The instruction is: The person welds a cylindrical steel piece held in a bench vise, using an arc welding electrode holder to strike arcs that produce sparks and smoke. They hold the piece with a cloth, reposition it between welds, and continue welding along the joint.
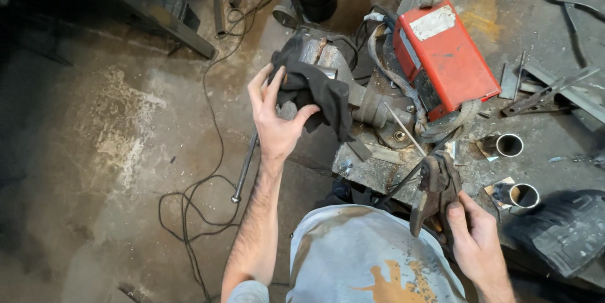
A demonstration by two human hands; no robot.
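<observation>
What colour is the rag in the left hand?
The rag in the left hand is black, seen best in the head view.

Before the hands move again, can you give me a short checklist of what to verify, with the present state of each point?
1. Left hand has a firm hold on the dark cloth: ok, fingers wrap it.
2. Right hand grips the electrode holder: ok, held by its handle.
3. Holder carries a rod: cannot tell; a thin rod lies on the bench near it.
4. Red welding machine is switched off: cannot tell.
5. Hands are protected: not ok, both are bare.
6. Black cable on the floor is away from the feet: cannot tell, feet are hidden.
</observation>
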